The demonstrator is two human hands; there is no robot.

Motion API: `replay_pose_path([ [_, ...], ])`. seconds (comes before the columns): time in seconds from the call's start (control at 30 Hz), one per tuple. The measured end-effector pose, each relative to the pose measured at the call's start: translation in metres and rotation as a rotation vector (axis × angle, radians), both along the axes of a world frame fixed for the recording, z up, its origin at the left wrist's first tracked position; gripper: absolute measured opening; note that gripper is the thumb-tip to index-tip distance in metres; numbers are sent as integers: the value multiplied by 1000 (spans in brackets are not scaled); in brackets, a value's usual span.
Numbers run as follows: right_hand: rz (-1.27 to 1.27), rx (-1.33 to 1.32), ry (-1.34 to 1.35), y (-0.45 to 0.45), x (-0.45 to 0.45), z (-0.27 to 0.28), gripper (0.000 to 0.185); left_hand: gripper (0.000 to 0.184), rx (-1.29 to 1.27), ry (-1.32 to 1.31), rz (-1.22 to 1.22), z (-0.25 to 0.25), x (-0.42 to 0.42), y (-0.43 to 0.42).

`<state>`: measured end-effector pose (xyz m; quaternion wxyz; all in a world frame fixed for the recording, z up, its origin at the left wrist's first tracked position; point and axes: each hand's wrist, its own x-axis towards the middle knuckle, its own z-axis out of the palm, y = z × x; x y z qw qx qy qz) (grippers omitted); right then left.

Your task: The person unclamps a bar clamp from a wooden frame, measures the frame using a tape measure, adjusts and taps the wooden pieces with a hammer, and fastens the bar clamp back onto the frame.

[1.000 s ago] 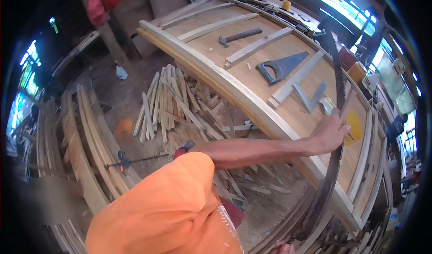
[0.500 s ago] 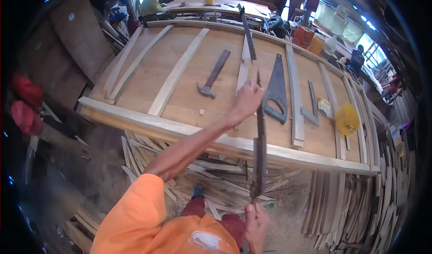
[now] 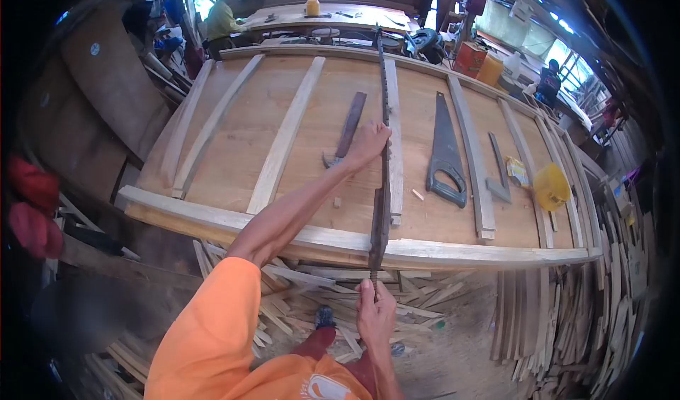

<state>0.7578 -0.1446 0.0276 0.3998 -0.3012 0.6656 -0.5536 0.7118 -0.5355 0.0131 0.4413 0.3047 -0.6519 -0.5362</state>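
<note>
A long dark bar clamp (image 3: 380, 219) spans the wooden frame from front to back, close along the left of a middle slat (image 3: 395, 145). My left hand (image 3: 370, 144) is closed around its bar about midway. At the near end, past the frame's front rail (image 3: 453, 250), my right hand (image 3: 377, 311) grips the threaded screw end. Just left of my left hand lies a claw hammer (image 3: 352, 120), its head partly hidden by my wrist. A handsaw (image 3: 446, 152) rests flat on the panel to the right.
A try square (image 3: 500, 170), a yellow container (image 3: 551, 186) and a small wood chip (image 3: 418, 195) lie on the panel (image 3: 297, 173). Wood strips (image 3: 432, 301) litter the floor beneath. More strips (image 3: 538, 322) are stacked at right. A person (image 3: 225, 19) sits at the far bench.
The clamp has swung left and come down from a tilted, raised position to lie along the middle slat. Both hands have moved left with it, still gripping it.
</note>
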Motion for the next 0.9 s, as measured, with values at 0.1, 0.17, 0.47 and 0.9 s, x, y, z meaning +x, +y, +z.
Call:
replay_pose_path([
  [0.1, -16, -4, 32, -9, 2, -15, 35, 26, 125, 59, -61, 9, 5, 9],
  [0.17, -21, 1, 27, -10, 5, -16, 35, 27, 202, 108, -94, 7, 6, 9],
  [0.47, -41, 29, 13, 1, 29, 3, 36, 31, 109, 49, -76, 8, 23, 27],
  [0.9, -24, 67, 60, 8, 21, -22, 38, 51, -298, -523, 149, 89, 130, 105],
])
